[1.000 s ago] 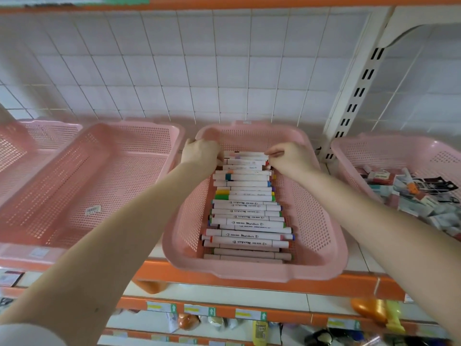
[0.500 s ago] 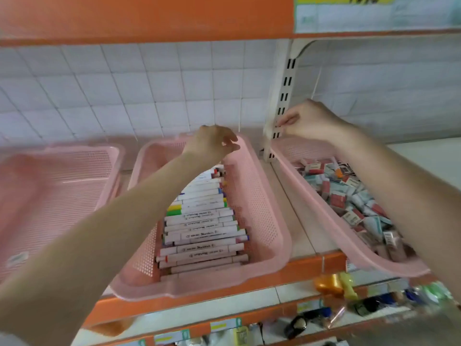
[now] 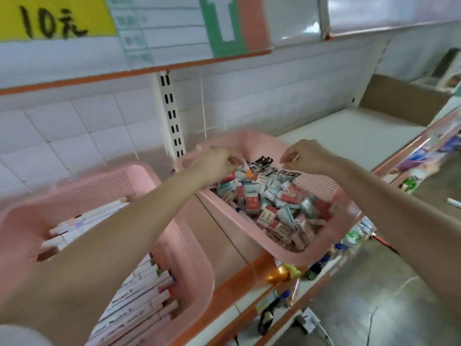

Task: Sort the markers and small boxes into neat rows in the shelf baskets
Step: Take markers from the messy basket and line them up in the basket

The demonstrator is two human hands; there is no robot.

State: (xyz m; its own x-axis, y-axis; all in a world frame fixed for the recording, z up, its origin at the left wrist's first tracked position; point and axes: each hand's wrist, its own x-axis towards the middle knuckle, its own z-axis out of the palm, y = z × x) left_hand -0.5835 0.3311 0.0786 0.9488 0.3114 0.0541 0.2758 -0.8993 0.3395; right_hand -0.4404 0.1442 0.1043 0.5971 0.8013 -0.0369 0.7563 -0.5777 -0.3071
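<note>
On an orange-edged shelf (image 3: pixel 232 283) against white tiles (image 3: pixel 74 126), markers (image 3: pixel 139 303) lie in rows in the left basket (image 3: pixel 99 178), boxes (image 3: pixel 272 208) are heaped in the right basket (image 3: pixel 321 188), over whose far end the left hand (image 3: pixel 215 162) pinches an orange-tipped marker (image 3: pixel 245 169) and the right hand (image 3: pixel 306 154) hovers, fingers curled, its hold unclear.

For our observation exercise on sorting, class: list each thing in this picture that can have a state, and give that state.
Marker basket: filled with markers in neat rows.
Small boxes: jumbled heap in the box basket, unsorted.
Orange-capped marker: slanted above the boxes, seemingly pinched.
Left hand: fingers curled, seemingly pinching that marker.
Right hand: fingers curled over the boxes; grip unclear.
</note>
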